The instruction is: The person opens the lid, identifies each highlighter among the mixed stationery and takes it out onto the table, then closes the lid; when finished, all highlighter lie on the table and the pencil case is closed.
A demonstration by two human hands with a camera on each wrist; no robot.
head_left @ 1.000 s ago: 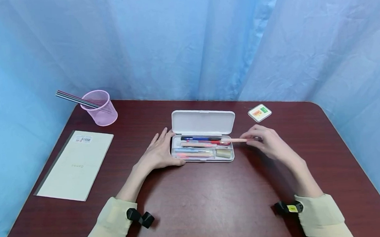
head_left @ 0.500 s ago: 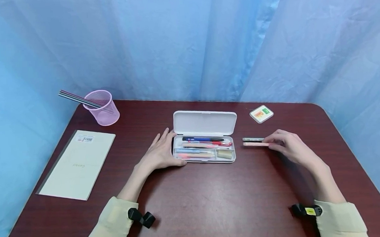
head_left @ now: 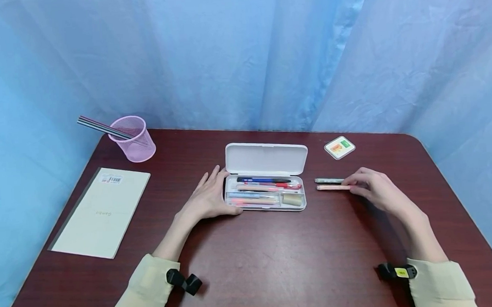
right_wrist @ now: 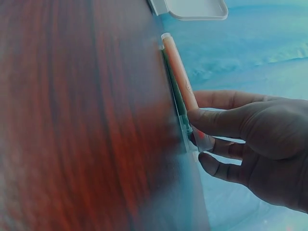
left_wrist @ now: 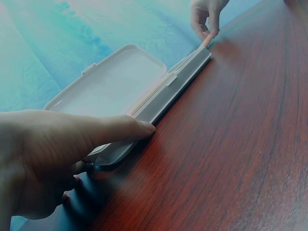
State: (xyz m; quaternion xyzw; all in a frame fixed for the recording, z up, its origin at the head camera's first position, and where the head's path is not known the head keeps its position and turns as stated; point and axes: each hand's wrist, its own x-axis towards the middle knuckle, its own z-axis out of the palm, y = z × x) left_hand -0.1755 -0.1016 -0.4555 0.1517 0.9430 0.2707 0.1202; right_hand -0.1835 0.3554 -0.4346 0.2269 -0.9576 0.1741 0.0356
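Note:
My left hand (head_left: 208,197) grips the left end of a white pencil case (head_left: 268,209), its thumb along the front wall and its fingers at the back-left corner. The case lies with its lid (head_left: 266,159) raised. Inside are a blue pen (head_left: 264,180), a red pen (head_left: 295,186), several other pens and a beige block (head_left: 292,199). To the right of the case, my right hand (head_left: 377,188) pinches a pink pen (right_wrist: 180,72) near its clear-capped end, low over the table. A grey-green pen (head_left: 328,180) lies alongside it, its right end hidden behind the fingers.
A pale notebook (head_left: 100,214) lies at the left of the dark wooden table (head_left: 277,263). Behind it stands a purple mesh cup (head_left: 139,150) with several striped sticks (head_left: 98,125) leaning out. A small card-like case (head_left: 339,147) is at the back right, before blue curtains.
My right hand has carried the pink pen from over the case's right end to the table on the right. The grey-green pen now shows beside it. My left hand keeps its place.

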